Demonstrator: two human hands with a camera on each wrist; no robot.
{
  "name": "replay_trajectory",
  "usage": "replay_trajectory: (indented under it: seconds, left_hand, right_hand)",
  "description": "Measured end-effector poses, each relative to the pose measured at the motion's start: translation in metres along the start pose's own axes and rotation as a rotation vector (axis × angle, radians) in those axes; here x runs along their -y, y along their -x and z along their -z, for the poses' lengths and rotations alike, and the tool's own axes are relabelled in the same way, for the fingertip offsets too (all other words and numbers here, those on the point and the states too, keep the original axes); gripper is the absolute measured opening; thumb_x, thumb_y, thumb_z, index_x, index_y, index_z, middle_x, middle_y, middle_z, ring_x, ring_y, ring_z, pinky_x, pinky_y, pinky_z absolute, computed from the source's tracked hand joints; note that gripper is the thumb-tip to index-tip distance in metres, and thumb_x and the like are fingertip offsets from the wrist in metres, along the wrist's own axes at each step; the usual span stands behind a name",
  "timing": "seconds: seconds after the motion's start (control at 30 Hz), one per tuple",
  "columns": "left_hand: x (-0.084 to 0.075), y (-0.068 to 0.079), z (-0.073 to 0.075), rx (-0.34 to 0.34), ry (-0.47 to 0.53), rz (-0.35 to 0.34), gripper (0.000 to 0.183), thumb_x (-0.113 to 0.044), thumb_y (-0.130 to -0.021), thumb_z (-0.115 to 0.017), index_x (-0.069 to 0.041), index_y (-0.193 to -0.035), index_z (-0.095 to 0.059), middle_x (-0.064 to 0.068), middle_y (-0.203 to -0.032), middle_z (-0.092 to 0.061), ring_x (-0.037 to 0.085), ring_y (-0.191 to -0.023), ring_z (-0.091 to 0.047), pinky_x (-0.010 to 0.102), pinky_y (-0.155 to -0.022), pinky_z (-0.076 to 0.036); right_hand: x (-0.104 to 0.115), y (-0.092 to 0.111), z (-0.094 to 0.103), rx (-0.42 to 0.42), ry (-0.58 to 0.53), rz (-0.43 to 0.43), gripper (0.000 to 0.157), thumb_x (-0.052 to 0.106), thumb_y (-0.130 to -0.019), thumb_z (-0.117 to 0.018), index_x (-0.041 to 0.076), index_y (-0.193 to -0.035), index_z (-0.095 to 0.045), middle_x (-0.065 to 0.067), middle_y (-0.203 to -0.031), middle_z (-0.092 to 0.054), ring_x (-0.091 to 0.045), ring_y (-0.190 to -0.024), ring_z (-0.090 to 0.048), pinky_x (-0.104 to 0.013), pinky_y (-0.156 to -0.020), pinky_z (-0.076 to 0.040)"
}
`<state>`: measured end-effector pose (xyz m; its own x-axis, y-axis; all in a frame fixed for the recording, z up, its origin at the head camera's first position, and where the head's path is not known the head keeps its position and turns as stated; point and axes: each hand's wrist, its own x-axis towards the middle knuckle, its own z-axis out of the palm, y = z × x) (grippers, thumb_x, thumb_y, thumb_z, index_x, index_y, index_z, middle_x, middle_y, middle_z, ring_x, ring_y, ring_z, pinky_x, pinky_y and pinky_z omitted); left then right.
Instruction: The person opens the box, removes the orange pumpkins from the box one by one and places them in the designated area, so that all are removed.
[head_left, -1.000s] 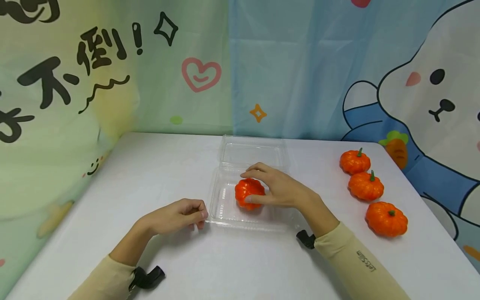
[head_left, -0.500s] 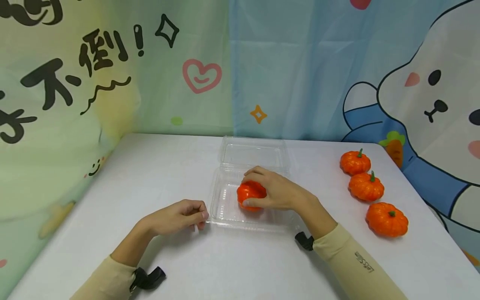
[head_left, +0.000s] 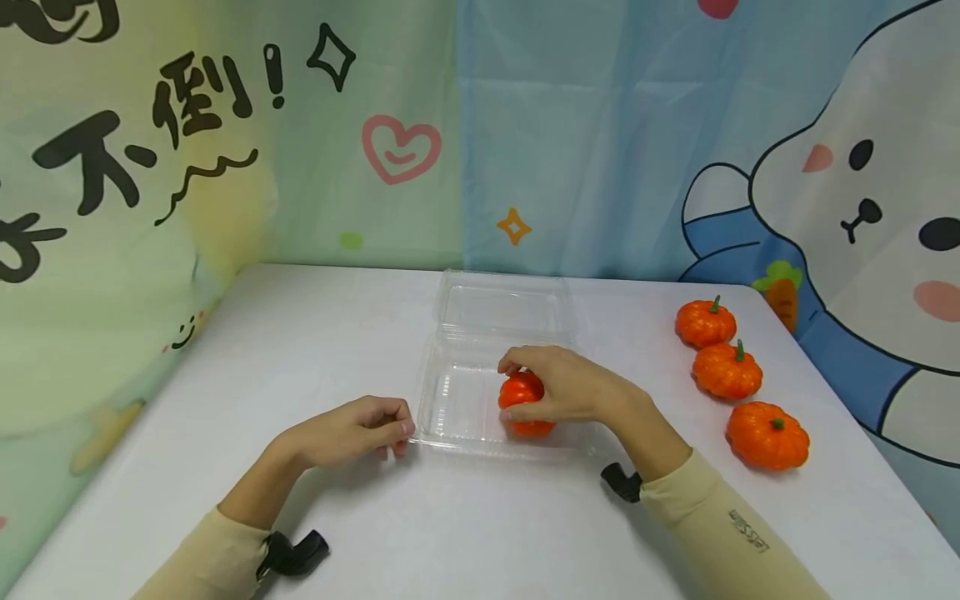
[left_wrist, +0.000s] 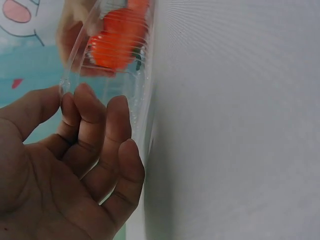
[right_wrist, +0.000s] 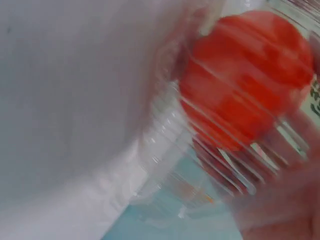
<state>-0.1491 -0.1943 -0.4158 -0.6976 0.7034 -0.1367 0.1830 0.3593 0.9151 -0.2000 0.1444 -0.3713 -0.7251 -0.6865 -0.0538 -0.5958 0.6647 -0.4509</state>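
A hinged clear plastic container (head_left: 453, 408) lies with its lid (head_left: 504, 304) folded back toward the curtain. Inside the base, my right hand (head_left: 570, 385) grips a small orange-red pumpkin (head_left: 517, 393), thumb on the near side and fingers over the far side. Through the ribbed wall, the right wrist view shows the pumpkin (right_wrist: 245, 80) large and blurred. At the container's near left corner my left hand (head_left: 356, 432) pinches the rim. In the left wrist view, the thumb and forefinger of that hand (left_wrist: 85, 155) meet at the plastic edge (left_wrist: 65, 82), with the other fingers curled.
Several other items stand on the white table (head_left: 337, 333): a back pumpkin (head_left: 705, 323), a middle pumpkin (head_left: 726, 372) and a front pumpkin (head_left: 768, 436) line the right side. A printed curtain (head_left: 570, 150) hangs behind the table's far edge.
My right hand has closed more tightly round the pumpkin and moved it to the right and nearer within the container base. The left hand stays at the rim.
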Motion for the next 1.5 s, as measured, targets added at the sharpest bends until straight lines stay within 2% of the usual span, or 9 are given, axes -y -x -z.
replay_trajectory:
  seconds: [0.1,0.23,0.43,0.63,0.73,0.83,1.0,1.23,1.5]
  left_hand:
    - [-0.001,0.000,0.000,-0.002,-0.002,0.004,0.020,-0.020,-0.108,-0.052,-0.004,-0.099,-0.062,0.010,-0.089,-0.065,0.027,-0.088,-0.062,0.031,-0.078,-0.054]
    - [-0.002,0.000,0.000,-0.003,0.006,0.009,0.020,-0.019,-0.108,-0.052,-0.003,-0.099,-0.061,0.009,-0.089,-0.065,0.026,-0.089,-0.062,0.031,-0.079,-0.054]
    - [0.000,-0.002,0.000,0.003,0.008,0.013,0.021,-0.018,-0.108,-0.051,-0.003,-0.099,-0.061,0.010,-0.089,-0.064,0.027,-0.089,-0.061,0.031,-0.079,-0.054]
    - [-0.001,-0.001,-0.001,0.001,0.018,0.018,0.021,-0.018,-0.108,-0.051,-0.002,-0.098,-0.060,0.009,-0.089,-0.064,0.027,-0.089,-0.061,0.032,-0.079,-0.055]
    - [0.000,-0.001,-0.002,-0.003,0.022,0.023,0.022,-0.018,-0.109,-0.051,-0.002,-0.098,-0.060,0.008,-0.089,-0.064,0.026,-0.089,-0.061,0.032,-0.079,-0.055]
    - [0.000,-0.002,-0.002,-0.002,0.025,0.022,0.021,-0.018,-0.108,-0.051,-0.002,-0.098,-0.060,0.008,-0.088,-0.064,0.025,-0.089,-0.061,0.032,-0.079,-0.055]
    - [-0.001,-0.002,-0.001,0.003,0.024,0.017,0.020,-0.016,-0.108,-0.050,-0.002,-0.098,-0.059,0.008,-0.089,-0.063,0.026,-0.089,-0.061,0.032,-0.079,-0.055]
    - [-0.002,-0.003,-0.001,0.004,0.021,0.023,0.019,-0.016,-0.108,-0.051,-0.002,-0.099,-0.061,0.009,-0.089,-0.064,0.027,-0.089,-0.062,0.032,-0.079,-0.055]
    - [-0.002,-0.002,-0.002,0.000,0.016,0.023,0.019,-0.015,-0.108,-0.050,-0.003,-0.098,-0.060,0.009,-0.089,-0.064,0.027,-0.089,-0.062,0.032,-0.079,-0.055]
  right_hand:
    - [0.002,0.006,0.005,0.052,0.020,-0.019,0.061,0.040,-0.087,-0.080,0.013,-0.138,-0.060,0.000,-0.128,-0.063,-0.017,-0.114,-0.059,-0.035,-0.093,-0.055]
    - [0.003,0.015,0.011,0.096,0.059,-0.060,0.061,0.040,-0.087,-0.080,0.015,-0.139,-0.060,0.001,-0.126,-0.060,-0.019,-0.113,-0.058,-0.038,-0.093,-0.056]
    - [0.003,0.023,0.016,0.112,0.086,-0.072,0.055,0.031,-0.085,-0.081,0.019,-0.134,-0.060,0.002,-0.122,-0.063,-0.019,-0.112,-0.058,-0.039,-0.092,-0.056]
    - [0.006,0.026,0.017,0.128,0.046,-0.052,0.071,0.027,-0.086,-0.081,0.015,-0.149,-0.051,-0.002,-0.133,-0.055,-0.020,-0.116,-0.057,-0.038,-0.092,-0.056]
    - [0.005,0.028,0.017,0.128,0.041,-0.073,0.071,0.023,-0.086,-0.081,0.011,-0.149,-0.051,-0.007,-0.139,-0.048,-0.024,-0.119,-0.055,-0.040,-0.095,-0.056]
    - [0.004,0.029,0.016,0.108,0.050,-0.084,0.064,0.021,-0.084,-0.081,0.012,-0.142,-0.055,-0.007,-0.137,-0.050,-0.024,-0.119,-0.055,-0.040,-0.095,-0.055]
    - [0.000,0.032,0.015,0.034,0.080,-0.028,0.063,0.020,-0.082,-0.082,0.014,-0.138,-0.053,-0.003,-0.129,-0.057,-0.024,-0.119,-0.051,-0.040,-0.092,-0.055]
    - [-0.009,0.036,0.014,-0.069,0.076,0.047,0.087,0.017,-0.081,-0.082,0.015,-0.157,-0.040,-0.003,-0.145,-0.051,-0.025,-0.131,-0.042,-0.043,-0.101,-0.051]
    - [-0.013,0.036,0.011,-0.126,0.012,0.122,0.075,0.010,-0.076,-0.085,0.011,-0.141,-0.048,-0.004,-0.138,-0.052,-0.022,-0.127,-0.050,-0.045,-0.103,-0.052]
